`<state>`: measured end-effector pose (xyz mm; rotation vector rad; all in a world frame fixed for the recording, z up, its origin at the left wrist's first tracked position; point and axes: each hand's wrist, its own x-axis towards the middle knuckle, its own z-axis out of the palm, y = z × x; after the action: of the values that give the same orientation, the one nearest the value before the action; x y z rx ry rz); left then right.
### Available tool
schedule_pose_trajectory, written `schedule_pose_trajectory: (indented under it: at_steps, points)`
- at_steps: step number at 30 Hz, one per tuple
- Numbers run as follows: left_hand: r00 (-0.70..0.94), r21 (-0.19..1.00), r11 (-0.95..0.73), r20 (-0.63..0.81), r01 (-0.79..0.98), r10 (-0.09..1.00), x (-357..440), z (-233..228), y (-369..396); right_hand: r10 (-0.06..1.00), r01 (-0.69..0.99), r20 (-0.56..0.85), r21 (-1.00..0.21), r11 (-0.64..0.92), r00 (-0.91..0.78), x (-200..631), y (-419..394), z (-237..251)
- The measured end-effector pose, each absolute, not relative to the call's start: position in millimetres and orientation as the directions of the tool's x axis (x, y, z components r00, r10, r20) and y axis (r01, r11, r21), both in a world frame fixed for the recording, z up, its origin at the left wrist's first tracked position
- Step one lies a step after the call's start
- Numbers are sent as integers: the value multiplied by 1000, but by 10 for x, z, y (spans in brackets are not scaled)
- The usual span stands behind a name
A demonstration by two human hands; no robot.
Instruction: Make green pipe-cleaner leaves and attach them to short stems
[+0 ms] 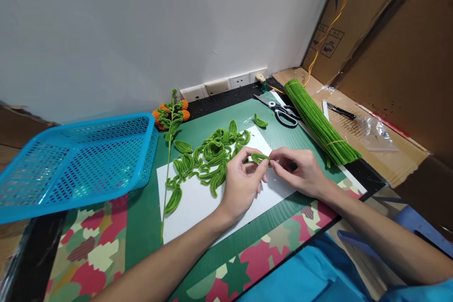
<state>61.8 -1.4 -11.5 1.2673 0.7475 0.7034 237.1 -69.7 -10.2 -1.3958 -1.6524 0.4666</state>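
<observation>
- The fuzzy green leaf (259, 156) is above the white sheet (264, 193), nearer the desk's (143, 231) right edge than its left.
- The left hand (242, 179) pinches its body between thumb and fingers; the right hand (299, 170) has its fingertips closed on the right end.
- It looks light and soft-piled, probably bendable and springy, hardly slippery; a hard squeeze would likely flatten its loop.
- The narrow end seems the best hold, with a loose pinch along the sides.
- A heap of similar leaves (215, 151) crowds just beside the left hand and could snag.
- Toward the desk's back edge lie scissors (286, 117); the tied green bundle (318, 120) slants along the right edge.
- The blue basket (146, 155) sits at the left edge, a leafy stem (169, 160) between it and the heap.
</observation>
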Motion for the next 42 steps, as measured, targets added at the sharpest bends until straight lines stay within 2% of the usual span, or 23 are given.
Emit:
schedule_pose_trajectory:
  at_steps: [8, 12, 20, 24, 28, 33, 38, 42]
  points:
    - [575, 985, 156, -85, -76, 814, 615, -128, -14, 866, 674, 498, -655, 341, 46, 2346, -711, -142]
    - [602, 981, 191, -126, -45, 789, 602, -114, -11, 820, 698, 566, -620, 359, 81, 2367, -711, -164]
    - [696, 971, 227, -110, -79, 709, 589, -49, 18, 683, 663, 721, -567, 489, 113, 2437, -711, -166]
    - [726, 971, 235, -133, -40, 674, 595, -83, 20, 635, 676, 759, -543, 498, 142, 2423, -724, -190]
    - [798, 970, 244, -138, -12, 586, 593, -75, 26, 657, 641, 735, -588, 493, 169, 2425, -725, -213]
    - [785, 965, 256, -113, -59, 609, 590, -75, 38, 726, 626, 658, -656, 421, 201, 2434, -718, -209]
    - [812, 961, 278, -153, -12, 564, 593, -49, 33, 698, 629, 688, -636, 447, 198, 2441, -721, -218]
    - [803, 965, 261, -165, 12, 573, 593, -38, 22, 717, 630, 676, -634, 448, 171, 2443, -731, -244]
